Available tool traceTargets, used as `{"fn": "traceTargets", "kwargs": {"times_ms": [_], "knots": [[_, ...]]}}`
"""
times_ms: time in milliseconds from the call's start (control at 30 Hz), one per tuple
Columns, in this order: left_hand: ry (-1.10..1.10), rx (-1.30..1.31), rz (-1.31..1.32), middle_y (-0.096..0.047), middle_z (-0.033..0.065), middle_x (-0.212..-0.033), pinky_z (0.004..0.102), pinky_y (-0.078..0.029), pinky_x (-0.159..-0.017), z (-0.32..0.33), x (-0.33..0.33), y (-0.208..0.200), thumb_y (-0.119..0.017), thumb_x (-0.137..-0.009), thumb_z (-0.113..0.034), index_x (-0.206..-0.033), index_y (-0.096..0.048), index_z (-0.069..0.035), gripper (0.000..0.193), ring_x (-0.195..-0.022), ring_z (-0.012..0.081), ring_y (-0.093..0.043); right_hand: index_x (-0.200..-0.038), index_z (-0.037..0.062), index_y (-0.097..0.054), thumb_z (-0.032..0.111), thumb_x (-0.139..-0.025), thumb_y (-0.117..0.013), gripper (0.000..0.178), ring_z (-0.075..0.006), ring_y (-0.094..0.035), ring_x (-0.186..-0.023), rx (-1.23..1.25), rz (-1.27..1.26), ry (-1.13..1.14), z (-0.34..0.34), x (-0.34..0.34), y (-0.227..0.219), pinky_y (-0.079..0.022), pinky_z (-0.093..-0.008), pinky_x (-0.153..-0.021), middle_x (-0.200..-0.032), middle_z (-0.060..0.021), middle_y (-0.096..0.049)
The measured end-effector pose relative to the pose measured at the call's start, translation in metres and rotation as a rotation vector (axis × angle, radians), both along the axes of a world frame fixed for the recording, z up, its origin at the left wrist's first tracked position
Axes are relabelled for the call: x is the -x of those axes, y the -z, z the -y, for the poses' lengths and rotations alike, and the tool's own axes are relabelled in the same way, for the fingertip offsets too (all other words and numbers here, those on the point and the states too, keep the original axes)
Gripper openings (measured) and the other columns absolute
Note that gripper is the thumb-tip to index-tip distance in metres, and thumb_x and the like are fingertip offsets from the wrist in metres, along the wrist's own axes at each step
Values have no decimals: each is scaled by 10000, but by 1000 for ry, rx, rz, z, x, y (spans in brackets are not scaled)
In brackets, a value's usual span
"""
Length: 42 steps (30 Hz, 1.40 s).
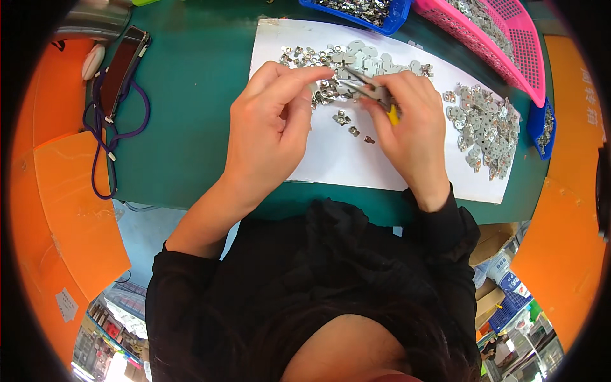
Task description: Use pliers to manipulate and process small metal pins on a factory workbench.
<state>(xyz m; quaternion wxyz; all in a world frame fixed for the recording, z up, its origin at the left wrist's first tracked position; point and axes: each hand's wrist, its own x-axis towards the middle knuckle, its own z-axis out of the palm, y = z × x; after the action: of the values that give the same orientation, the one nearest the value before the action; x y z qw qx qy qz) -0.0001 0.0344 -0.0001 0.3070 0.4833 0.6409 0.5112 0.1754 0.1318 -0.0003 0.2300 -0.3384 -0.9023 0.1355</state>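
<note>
My left hand point(270, 124) hovers over a white sheet point(337, 162) on the green table, its thumb and forefinger pinched on a small metal part point(326, 84) at the edge of a heap of small silver parts point(331, 60). My right hand point(410, 124) grips metal tweezers point(368, 88) with a yellow end, their tip pointing left toward my left fingertips. A few loose small parts point(347, 121) lie on the sheet between my hands. A second pile of flat silver plates point(484, 124) lies on the sheet's right side.
A pink basket point(509, 38) and a blue tray point(366, 11) of metal parts stand at the back; another blue bin point(544, 127) sits at the right. A phone point(124, 67) with a purple lanyard point(102, 146) lies at the left. Orange surfaces flank the table.
</note>
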Motion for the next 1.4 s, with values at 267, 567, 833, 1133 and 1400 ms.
{"fn": "traceTargets", "kwargs": {"times_ms": [267,567,833,1133,1400], "knots": [[161,-18,207,-577,64,-904,231,-525,-600,-15,-16,-4,-687,-869,-62,-979,-710,55,162,-719,129,-656,-932,-17,-641,24,-847,-684,104,-172,-606,-768,237,-169,-19,9,-9,-31,-454,-261,-714,-838,-85,-645],[166,163,494,-567,62,-828,242,-499,-559,-19,-18,-6,-633,-923,-45,-911,-692,62,123,-613,114,-643,-918,-13,-636,8,-850,-675,81,-174,-581,-750,558,-269,8,6,-17,-24,-448,-258,-717,-825,-86,-634],[85,14,179,-568,81,-806,262,-476,-534,-18,-21,0,-651,-906,-43,-892,-693,44,98,-600,163,-627,-926,-7,-612,55,-910,-643,71,-91,-519,-771,241,-239,-3,5,-19,-25,-424,-250,-698,-828,-24,-589],[209,-126,-337,-608,39,-817,232,-483,-597,-18,-19,10,-690,-847,27,-956,-719,7,115,-687,102,-601,-949,0,-610,93,-943,-635,97,-65,-489,-777,655,-391,153,9,-23,-28,-382,-212,-696,-849,16,-572],[234,58,648,-664,42,-824,243,-508,-630,-13,-19,-15,-683,-866,1,-1008,-706,15,144,-704,102,-629,-952,-3,-615,80,-940,-627,85,-73,-505,-789,854,-489,122,15,-25,-38,-393,-217,-719,-861,2,-592]]}}
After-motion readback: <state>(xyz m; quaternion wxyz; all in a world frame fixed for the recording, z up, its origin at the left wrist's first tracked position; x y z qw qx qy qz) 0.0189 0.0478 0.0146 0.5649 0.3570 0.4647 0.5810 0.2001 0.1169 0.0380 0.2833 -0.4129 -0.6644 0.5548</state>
